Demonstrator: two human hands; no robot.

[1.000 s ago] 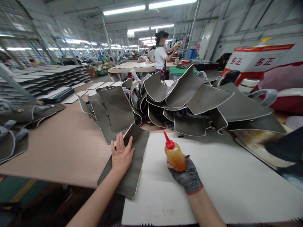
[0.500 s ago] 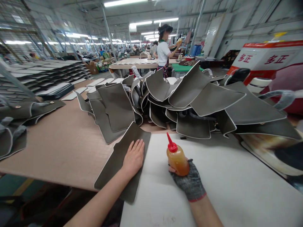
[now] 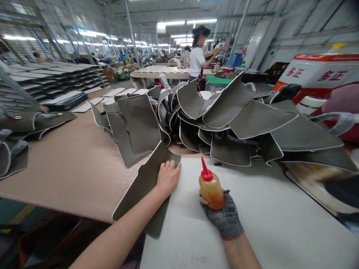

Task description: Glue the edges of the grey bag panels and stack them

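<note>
My left hand (image 3: 168,175) grips the right edge of a flat grey leather panel (image 3: 143,186) with a white edge, fingers curled over its upper corner. The panel lies half on the tan table and half over the edge of a white mat (image 3: 252,216). My right hand (image 3: 221,213), in a dark knit glove, is wrapped round an amber squeeze bottle (image 3: 211,188) with a red pointed cap, held upright on the white mat.
A big heap of grey panels and bag parts (image 3: 224,116) lies right behind the mat. More grey pieces (image 3: 19,130) sit at the left edge of the tan table (image 3: 70,164). A person in a white shirt (image 3: 198,59) works at a far table. A red-white machine (image 3: 316,74) stands right.
My left hand slid from the middle of the panel to its right upper edge and curled round it. The panel has shifted slightly. The bottle hand has stayed in place.
</note>
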